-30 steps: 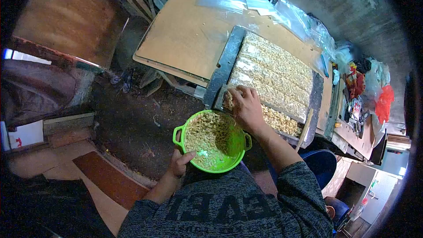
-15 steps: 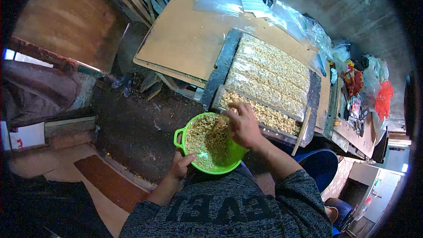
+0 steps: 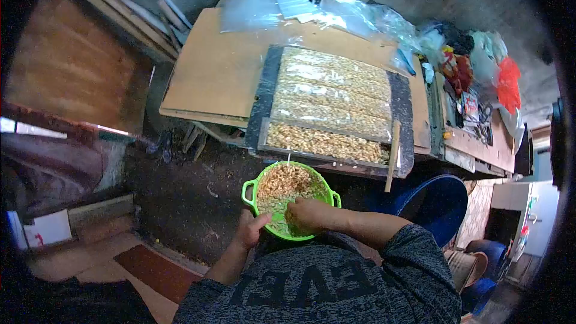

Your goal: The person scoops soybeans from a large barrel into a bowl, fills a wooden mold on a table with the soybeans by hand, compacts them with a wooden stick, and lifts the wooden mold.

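My left hand (image 3: 251,228) grips the near left rim of a bright green two-handled basin (image 3: 336,197), thumb over the edge. Pale and brown crumbly pieces like chopped nuts (image 3: 282,181) fill part of it. Inside the basin, my right hand (image 3: 307,216) is curled down into these pieces at the near side, its fingertips hidden. Beyond the basin, a dark board (image 3: 262,99) bears a slab of pressed, nutty bars (image 3: 333,87) under shiny clear film. Along the slab's near edge, loose pieces (image 3: 324,142) lie in a framed strip.
A wooden stick (image 3: 393,156) lies across the board's right end. The board rests on a wooden table (image 3: 210,66). Plastic bags (image 3: 384,21) and a red bag (image 3: 509,84) are heaped at the back and right. A blue barrel (image 3: 435,207) stands at my right.
My right hand has moved from above the basin's far right edge, near the strip, down into the pieces at the near side. The camera view has shifted; my left hand keeps its hold.
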A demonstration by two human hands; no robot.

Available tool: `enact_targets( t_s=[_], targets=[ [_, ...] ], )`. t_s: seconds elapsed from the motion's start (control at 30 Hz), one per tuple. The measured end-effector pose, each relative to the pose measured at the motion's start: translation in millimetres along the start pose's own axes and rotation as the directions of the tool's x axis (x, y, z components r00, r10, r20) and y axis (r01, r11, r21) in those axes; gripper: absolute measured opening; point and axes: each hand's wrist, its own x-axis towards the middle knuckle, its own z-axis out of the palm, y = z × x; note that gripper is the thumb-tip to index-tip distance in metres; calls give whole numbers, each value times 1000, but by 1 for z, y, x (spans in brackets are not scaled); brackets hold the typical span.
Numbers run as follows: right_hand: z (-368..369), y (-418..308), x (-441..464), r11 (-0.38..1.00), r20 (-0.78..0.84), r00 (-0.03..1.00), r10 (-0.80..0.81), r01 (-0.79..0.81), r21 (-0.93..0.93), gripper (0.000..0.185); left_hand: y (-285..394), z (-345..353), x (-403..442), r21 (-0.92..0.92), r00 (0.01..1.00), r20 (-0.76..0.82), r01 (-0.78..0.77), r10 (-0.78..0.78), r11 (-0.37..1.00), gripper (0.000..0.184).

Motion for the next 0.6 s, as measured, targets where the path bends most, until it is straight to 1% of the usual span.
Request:
enact_targets(
  t_s=[0.03, 0.07, 0.1, 0.13, 0.17, 0.23, 0.27, 0.3, 0.33, 0.37, 0.4, 0.47, 0.5, 0.57, 0.6],
  targets=[
    [13, 7, -3, 1000, -17, 1000, 14, -14, 4, 35, 2, 6, 0, 5, 1000, -22, -7, 7, 1000, 73],
    [1, -2, -12, 996, 22, 999, 47, -49, 73, 34, 4, 10, 1, 10, 999, -45, -14, 14, 1000, 71],
    [-6, -8, -18, 986, 64, 995, 76, -84, 141, 35, 0, 12, 3, 20, 999, -29, -14, 15, 1000, 71],
    [-10, -7, -19, 955, 158, 983, 99, -138, 263, 42, -5, 10, 7, 41, 999, 10, -51, 50, 998, 70],
    [-12, -8, -24, 952, 145, 984, 106, -142, 270, 42, -5, 13, 10, 60, 995, 49, -87, 84, 994, 69],
    [-13, -9, -32, 855, 109, 992, -57, -8, 518, 43, -4, 19, 11, 76, 996, 65, -60, 55, 995, 67],
    [-11, -9, -32, 852, 96, 994, -48, -9, 523, 43, -3, 23, 12, 82, 997, 68, -36, 31, 996, 66],
    [-8, -10, -29, 651, 92, 996, -18, -59, 757, 43, -9, 18, 13, 90, 996, 81, -34, 27, 995, 66],
    [-3, -9, -27, 387, 96, 995, 11, -93, 917, 42, -17, 10, 15, 122, 993, 119, 3, -17, 993, 65],
    [11, -3, -20, 382, 87, 996, 20, -88, 920, 42, -26, 4, 17, 155, 986, 156, 37, -61, 987, 63],
    [29, 5, -11, 241, -68, 996, 55, 53, 969, 41, -24, 11, 18, 160, 984, 166, 38, -64, 986, 63],
    [34, 15, -3, -67, -37, 979, 199, 51, 996, 33, -19, 29, 16, -14, 996, 74, 48, -47, 999, 62],
    [22, 19, -11, -69, -41, 978, 204, 56, 996, 33, -18, 35, 17, -11, 996, 80, 49, -48, 999, 62],
    [-2, 28, -37, -217, -52, 959, 277, 115, 969, 26, -17, 44, 21, 25, 996, 59, -73, 72, 997, 61],
    [-11, 38, -50, -257, -97, 942, 322, 186, 948, 19, -20, 43, 21, 24, 996, 62, -72, 70, 997, 61]
  ],
)
